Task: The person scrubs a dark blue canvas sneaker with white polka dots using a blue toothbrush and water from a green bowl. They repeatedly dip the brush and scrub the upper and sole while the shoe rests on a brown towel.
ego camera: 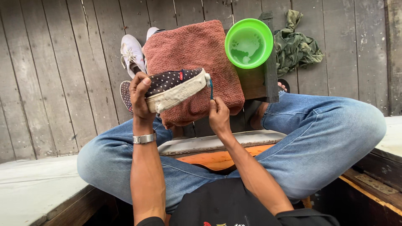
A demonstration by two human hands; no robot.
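My left hand (140, 94) grips a dark polka-dot canvas shoe (173, 86) by its heel end, turned on its side so the off-white sole faces me. My right hand (218, 114) holds a thin blue-handled brush (211, 87) upright against the toe of the sole. The shoe rests over a reddish-brown towel (190, 46) spread on a small dark wooden stool (261, 81). A metal watch (144, 138) sits on my left wrist.
A green plastic bowl (249, 42) with soapy water stands on the stool at the right of the towel. A white sneaker (132, 54) and a second polka-dot shoe (125, 95) lie on the plank floor at left. A crumpled green cloth (295, 44) lies beyond the bowl. My jeans-clad knees (326, 138) flank the stool.
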